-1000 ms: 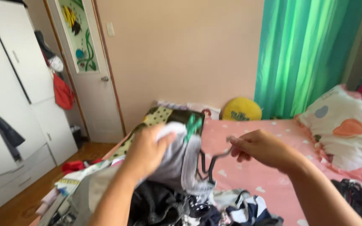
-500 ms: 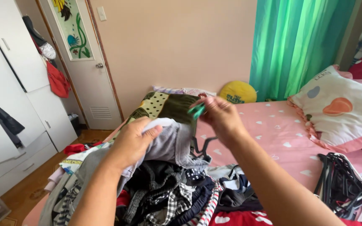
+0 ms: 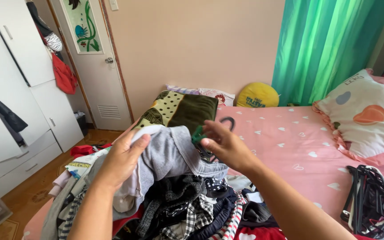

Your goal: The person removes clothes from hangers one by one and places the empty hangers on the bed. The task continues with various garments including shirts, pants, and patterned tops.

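My left hand [image 3: 122, 156] grips a grey garment [image 3: 170, 153] from the left and holds it up over a pile of clothes [image 3: 187, 209] on the bed. My right hand [image 3: 225, 146] is at the garment's right edge. Its fingers are closed on a black hanger whose hook [image 3: 228, 121] sticks up behind the hand. A green clip [image 3: 197, 133] sits at the fingertips, against the grey cloth. The rest of the hanger is hidden by the hand and the garment.
The bed has a pink sheet [image 3: 290, 146], a patterned pillow [image 3: 370, 120], a heap of black hangers [image 3: 372, 202] at the right, a folded green dotted blanket [image 3: 178, 111] and a yellow cushion [image 3: 258, 94]. A green curtain [image 3: 330, 49], a white wardrobe [image 3: 14, 89] and a door [image 3: 96, 66] surround it.
My right hand took hold of the green clip and hanger, then came down and left against the grey garment. My left hand kept its grip and sank a little.
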